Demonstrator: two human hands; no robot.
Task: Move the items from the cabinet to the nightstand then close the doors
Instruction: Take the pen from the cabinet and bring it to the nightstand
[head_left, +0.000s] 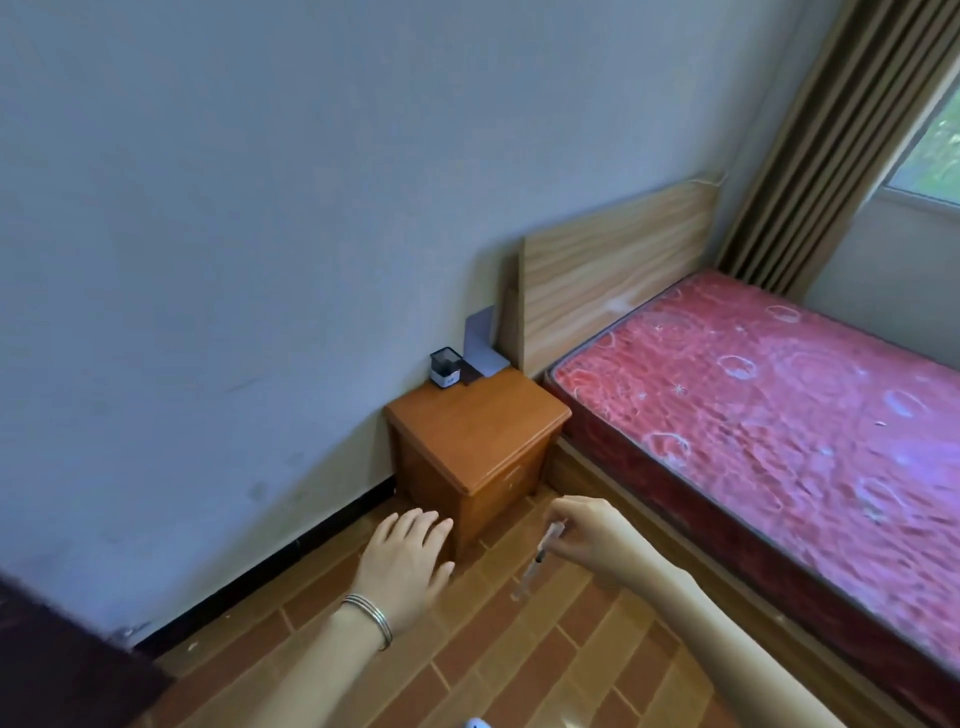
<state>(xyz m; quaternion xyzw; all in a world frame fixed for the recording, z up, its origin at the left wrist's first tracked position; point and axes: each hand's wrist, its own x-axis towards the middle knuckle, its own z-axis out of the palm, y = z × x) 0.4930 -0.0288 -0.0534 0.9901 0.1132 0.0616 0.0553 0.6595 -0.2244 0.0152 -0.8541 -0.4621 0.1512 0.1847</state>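
Syringe (540, 558) dangles from raised right hand (592, 530).

The nightstand (475, 415) is orange-brown wood with a smooth, lightly glossy varnish. The headboard (618, 270) is paler wood-grain board, matt. The mattress (769, 410) is covered in pink-red quilted cloth with a slight sheen. The curtain (831, 140) is brown pleated cloth, matt. The floor (519, 670) is brown tile, smooth and faintly shiny. The wall (260, 208) is matt paint, scuffed low down. The syringe (537, 558) in the right hand (597, 530) looks like clear plastic. The bangles (371, 616) on the left wrist are shiny metal.
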